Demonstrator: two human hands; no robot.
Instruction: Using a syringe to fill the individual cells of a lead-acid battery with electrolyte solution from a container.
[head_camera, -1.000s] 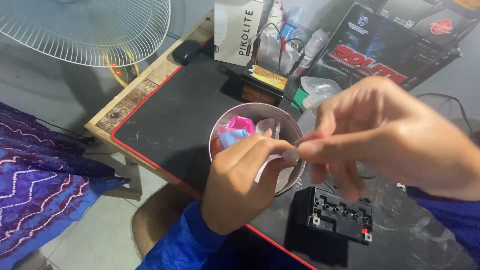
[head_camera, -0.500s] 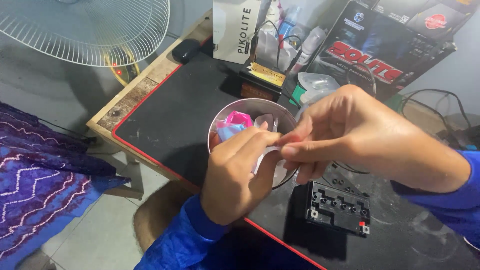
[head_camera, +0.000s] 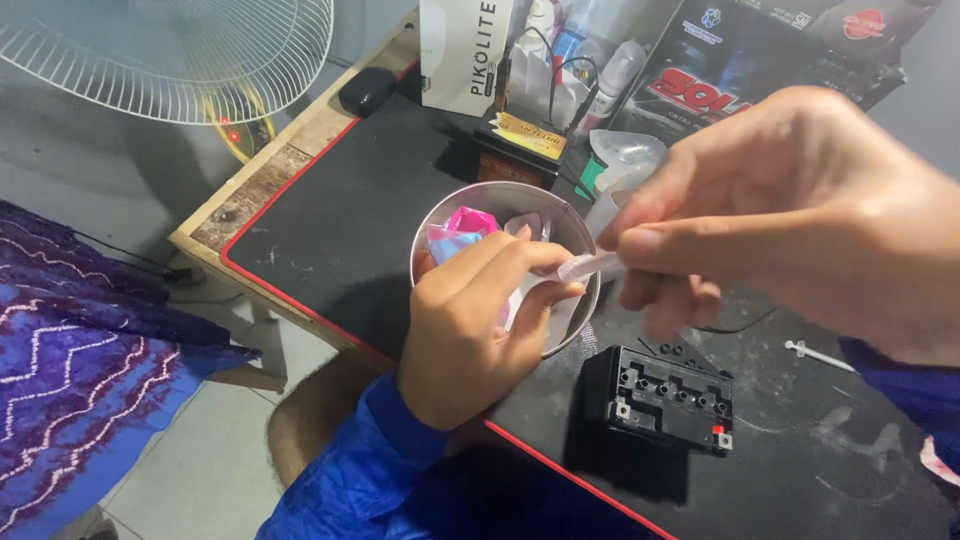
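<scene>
My left hand (head_camera: 472, 325) rests over the near rim of a round metal bowl (head_camera: 490, 205) on the black desk mat (head_camera: 340, 215). Its fingertips pinch one end of a small clear tube (head_camera: 592, 266). My right hand (head_camera: 800, 215), raised close to the camera, grips the tube's other end between thumb and forefinger. Pink and light blue wrappers (head_camera: 462, 228) and white scraps lie inside the bowl. A small black battery (head_camera: 660, 398) with a row of open filler holes sits on the mat just right of my left hand.
A white fan grille (head_camera: 170, 55) stands at the upper left. Boxes, bottles and a white carton (head_camera: 458, 50) crowd the back of the desk. A thin white plunger (head_camera: 818, 354) lies on the mat at right. Purple patterned cloth (head_camera: 80, 350) lies left of the desk.
My right hand has risen and come nearer the camera, pulling slightly right. My left hand stays at the bowl rim, still pinching the small clear tube.
</scene>
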